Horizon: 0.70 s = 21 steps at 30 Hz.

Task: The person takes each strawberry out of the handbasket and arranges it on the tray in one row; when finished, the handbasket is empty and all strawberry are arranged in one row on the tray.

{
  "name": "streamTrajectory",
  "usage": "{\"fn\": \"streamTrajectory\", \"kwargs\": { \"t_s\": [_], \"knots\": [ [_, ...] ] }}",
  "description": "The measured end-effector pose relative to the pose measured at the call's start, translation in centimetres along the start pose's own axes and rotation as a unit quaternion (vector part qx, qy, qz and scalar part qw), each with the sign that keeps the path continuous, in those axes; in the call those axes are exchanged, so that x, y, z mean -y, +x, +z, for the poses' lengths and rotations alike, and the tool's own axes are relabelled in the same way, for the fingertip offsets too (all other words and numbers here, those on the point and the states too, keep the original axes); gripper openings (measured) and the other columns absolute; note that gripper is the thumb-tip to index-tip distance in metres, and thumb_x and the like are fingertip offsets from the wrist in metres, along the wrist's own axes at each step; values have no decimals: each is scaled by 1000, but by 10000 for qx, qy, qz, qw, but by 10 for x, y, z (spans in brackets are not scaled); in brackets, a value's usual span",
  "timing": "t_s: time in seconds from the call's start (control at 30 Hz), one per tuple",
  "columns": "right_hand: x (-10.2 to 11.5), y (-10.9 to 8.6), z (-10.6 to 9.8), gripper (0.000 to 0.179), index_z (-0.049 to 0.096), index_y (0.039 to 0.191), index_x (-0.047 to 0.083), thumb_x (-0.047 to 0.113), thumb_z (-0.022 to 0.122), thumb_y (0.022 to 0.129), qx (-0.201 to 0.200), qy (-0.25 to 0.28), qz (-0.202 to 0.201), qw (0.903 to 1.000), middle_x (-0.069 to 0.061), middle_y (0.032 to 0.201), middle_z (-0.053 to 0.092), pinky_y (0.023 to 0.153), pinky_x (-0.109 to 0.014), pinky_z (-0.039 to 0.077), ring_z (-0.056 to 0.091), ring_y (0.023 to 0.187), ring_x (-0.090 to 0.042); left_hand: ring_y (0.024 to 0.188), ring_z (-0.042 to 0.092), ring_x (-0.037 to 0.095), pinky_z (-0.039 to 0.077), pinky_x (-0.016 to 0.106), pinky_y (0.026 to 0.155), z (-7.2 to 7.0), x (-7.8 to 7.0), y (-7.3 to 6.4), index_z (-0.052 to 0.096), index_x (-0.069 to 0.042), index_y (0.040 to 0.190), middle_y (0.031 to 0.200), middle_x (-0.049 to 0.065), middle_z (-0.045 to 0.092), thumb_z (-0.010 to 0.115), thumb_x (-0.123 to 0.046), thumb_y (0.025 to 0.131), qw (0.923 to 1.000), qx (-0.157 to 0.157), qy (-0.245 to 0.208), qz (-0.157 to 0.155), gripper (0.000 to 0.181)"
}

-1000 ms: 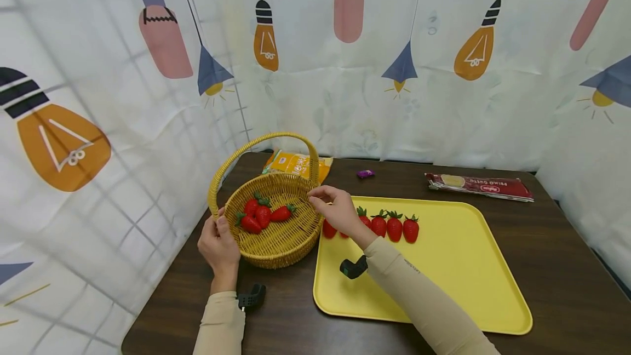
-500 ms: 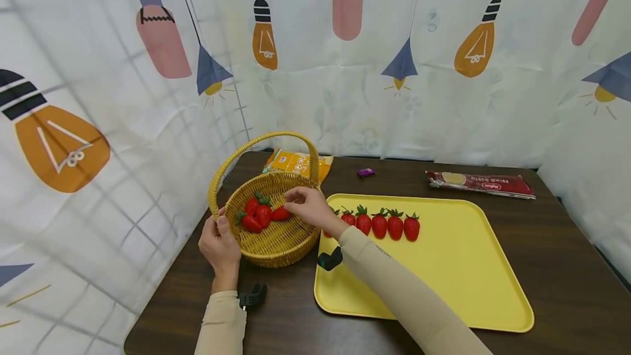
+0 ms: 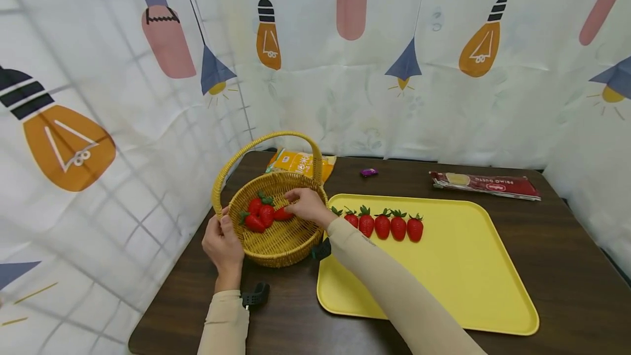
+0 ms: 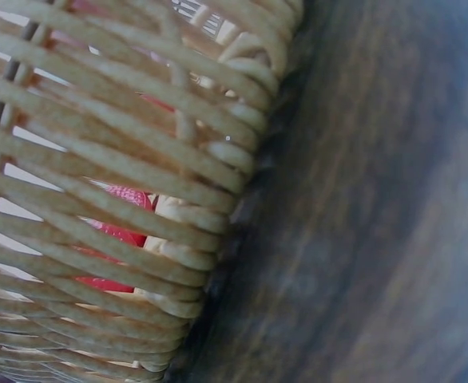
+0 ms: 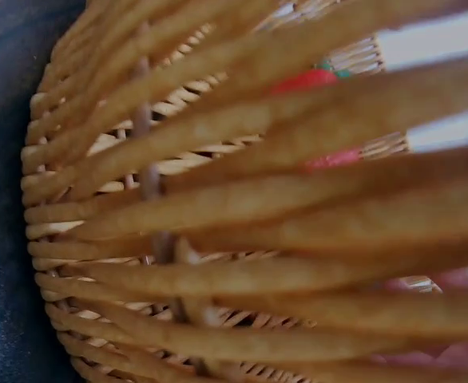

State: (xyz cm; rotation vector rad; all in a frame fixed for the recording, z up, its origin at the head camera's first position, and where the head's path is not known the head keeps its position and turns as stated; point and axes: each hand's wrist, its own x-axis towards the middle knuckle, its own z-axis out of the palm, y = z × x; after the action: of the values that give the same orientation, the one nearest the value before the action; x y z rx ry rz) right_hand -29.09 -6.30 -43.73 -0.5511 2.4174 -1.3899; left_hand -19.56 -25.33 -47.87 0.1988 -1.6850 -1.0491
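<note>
A yellow woven basket [image 3: 276, 259] with a tall arched handle stands on the left of the table. My left hand [image 3: 224, 242] grips its left rim near the handle's foot. Inside lie several red strawberries [image 3: 254, 223]. My right hand [image 3: 308, 205] reaches over the right rim, fingers bent at the leafy end of the rightmost strawberry [image 3: 282, 214], seemingly pinching it; the fingertips partly cover it. Basket weave [image 4: 114, 152] fills much of the left wrist view, red showing through gaps. The right wrist view also looks through the weave [image 5: 218, 207], with both hands' grips hidden.
Right of the basket, a yellow tray [image 3: 458, 267] bears a row of strawberries [image 3: 382, 227] along its upper left. Behind the basket lies an orange-yellow packet [image 3: 298, 162]. A small purple sweet [image 3: 368, 172] and a red packet [image 3: 485, 185] lie toward the back.
My right hand has moved left from the basket's right rim to the rightmost strawberry inside, and stays there over the last half second. My left hand keeps its grip on the rim.
</note>
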Motion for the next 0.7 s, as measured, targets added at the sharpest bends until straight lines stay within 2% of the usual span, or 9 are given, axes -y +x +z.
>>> {"fn": "streamTrajectory", "kwargs": {
  "t_s": [0.2,0.37,0.53,0.7],
  "knots": [
    [-1,1,0,41,63,130,11,16,70,90,373,-125,135,9991,-9,125,63,86,-37,49,58,111,-24,59,35,-2,24,21,59,1,2,-1,74,3,99,86,21,68,47,-55,97,10000,6,73,0,63],
    [-2,2,0,37,67,125,11,17,72,89,827,-234,-24,9963,-5,120,66,86,-34,50,60,109,-20,59,37,-3,26,21,59,1,2,-1,74,4,98,90,20,70,48,-54,98,10000,-10,79,-10,64],
    [-4,4,3,35,69,122,11,18,73,88,1340,-597,-308,9887,-1,119,68,91,-31,48,60,110,-16,61,39,-4,26,21,59,1,3,-1,71,7,90,97,21,71,48,-54,97,10000,-11,53,0,66],
    [-2,4,4,35,70,119,12,14,76,84,1713,-824,-431,9808,1,122,67,94,-29,45,56,115,-14,59,37,-3,26,22,59,0,2,-1,73,4,96,87,20,69,47,-56,97,10000,-30,87,6,65]
  ]
}}
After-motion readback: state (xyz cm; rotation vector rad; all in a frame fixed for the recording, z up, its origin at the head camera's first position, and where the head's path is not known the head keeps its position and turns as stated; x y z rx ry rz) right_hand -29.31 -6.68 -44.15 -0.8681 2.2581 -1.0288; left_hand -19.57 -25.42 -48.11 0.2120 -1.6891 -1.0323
